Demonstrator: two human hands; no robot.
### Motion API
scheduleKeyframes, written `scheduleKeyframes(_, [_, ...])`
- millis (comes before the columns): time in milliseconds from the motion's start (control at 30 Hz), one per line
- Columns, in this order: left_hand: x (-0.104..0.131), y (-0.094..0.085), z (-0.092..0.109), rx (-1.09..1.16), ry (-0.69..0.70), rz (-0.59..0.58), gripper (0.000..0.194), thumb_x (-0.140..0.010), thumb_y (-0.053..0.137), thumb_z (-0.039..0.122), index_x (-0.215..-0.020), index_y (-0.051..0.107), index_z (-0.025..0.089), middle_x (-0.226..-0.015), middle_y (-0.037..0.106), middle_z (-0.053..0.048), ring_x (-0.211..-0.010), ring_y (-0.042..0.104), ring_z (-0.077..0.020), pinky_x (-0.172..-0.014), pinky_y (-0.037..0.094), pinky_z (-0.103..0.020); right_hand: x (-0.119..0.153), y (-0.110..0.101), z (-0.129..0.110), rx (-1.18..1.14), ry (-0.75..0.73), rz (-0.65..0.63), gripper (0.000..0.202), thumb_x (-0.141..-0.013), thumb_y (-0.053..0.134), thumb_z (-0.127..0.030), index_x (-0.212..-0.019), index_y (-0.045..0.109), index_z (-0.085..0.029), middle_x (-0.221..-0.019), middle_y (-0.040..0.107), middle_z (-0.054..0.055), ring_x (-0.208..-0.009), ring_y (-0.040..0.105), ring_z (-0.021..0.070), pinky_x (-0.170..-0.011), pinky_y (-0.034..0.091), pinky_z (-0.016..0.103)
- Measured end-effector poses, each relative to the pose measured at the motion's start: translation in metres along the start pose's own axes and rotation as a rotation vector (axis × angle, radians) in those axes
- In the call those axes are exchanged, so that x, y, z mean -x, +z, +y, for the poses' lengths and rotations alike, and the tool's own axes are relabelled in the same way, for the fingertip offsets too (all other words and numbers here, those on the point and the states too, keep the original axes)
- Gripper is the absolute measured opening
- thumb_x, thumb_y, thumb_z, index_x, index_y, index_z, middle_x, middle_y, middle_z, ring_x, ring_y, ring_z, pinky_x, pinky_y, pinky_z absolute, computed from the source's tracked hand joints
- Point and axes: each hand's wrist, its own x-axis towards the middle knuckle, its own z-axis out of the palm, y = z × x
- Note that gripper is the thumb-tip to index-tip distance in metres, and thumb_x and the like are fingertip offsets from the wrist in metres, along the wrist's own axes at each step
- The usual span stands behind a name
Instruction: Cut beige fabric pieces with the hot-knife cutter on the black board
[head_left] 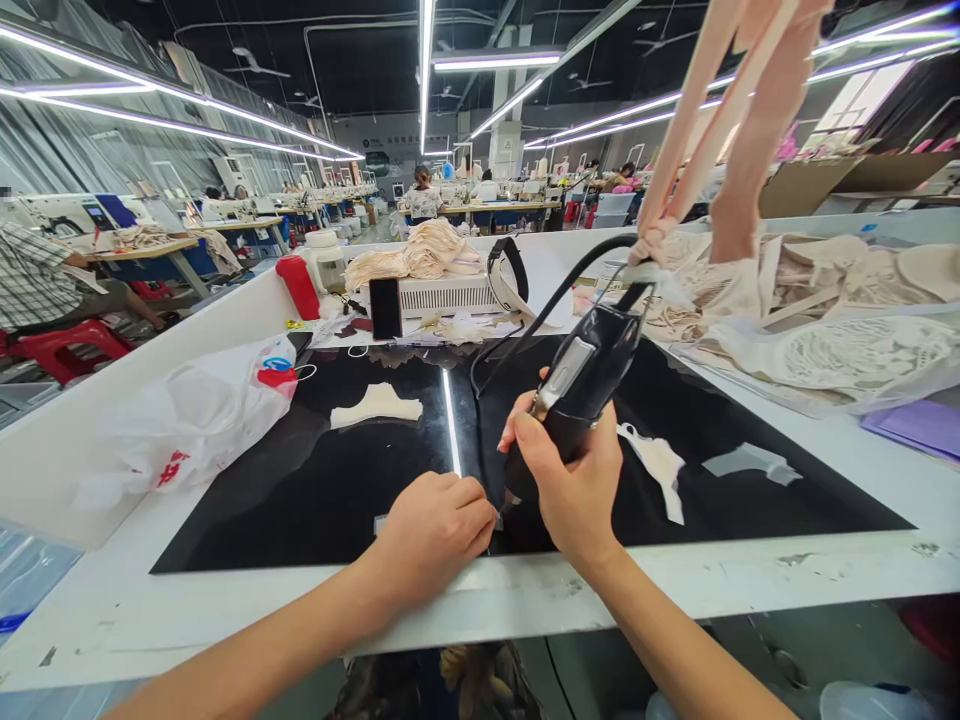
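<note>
My right hand (574, 490) is wrapped around a black corded trimmer (596, 360) with a metal lever on its side. Strips of pink fabric (686, 150) tied to its upper end run upward. Fingers curled, my left hand (439, 530) rests on the black mat (300, 515) close to the trimmer's lower end; whatever they pinch is too small or hidden. A cream cut fabric piece (377, 404) lies beyond the left hand. To the right of the trimmer are another cream piece (658, 468) and a translucent shaped piece (754, 464).
A white plastic bag (202, 415) sits at the left. A phone (385, 308), a cream fabric pile (427, 250) and a red container (298, 287) stand at the back. Bagged garments (847, 345) fill the right side. People work at sewing tables farther off.
</note>
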Motion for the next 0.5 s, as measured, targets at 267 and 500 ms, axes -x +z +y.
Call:
scheduleKeyframes(267, [0.0013,0.0052,0.0045,-0.049,0.018,-0.066,0.025,-0.105,0.056,0.019,-0.084,0.07,0.021,-0.074,0.063,0.001,-0.069,0.056,-0.0189,-0.065,0.035,-0.036,-0.0001,-0.0012,0.0007,0.008,-0.003,-0.005,0.031,-0.087,0.08,-0.037,-0.102,0.056,-0.026,-0.081,0.067,-0.006,-0.062,0.06,0.0135,-0.061,0.054,0.031])
scheduleKeyframes(500, [0.0022,0.0063,0.0038,-0.042,0.023,-0.031,0.022,-0.103,0.06,0.019,-0.084,0.071,0.021,-0.073,0.061,0.002,-0.066,0.052,-0.0185,-0.063,0.031,-0.036,-0.0031,-0.0027,0.0022,0.002,0.008,0.017,0.034,-0.086,0.082,-0.04,-0.103,0.057,-0.026,-0.082,0.067,-0.005,-0.063,0.06,0.0144,-0.06,0.054,0.032])
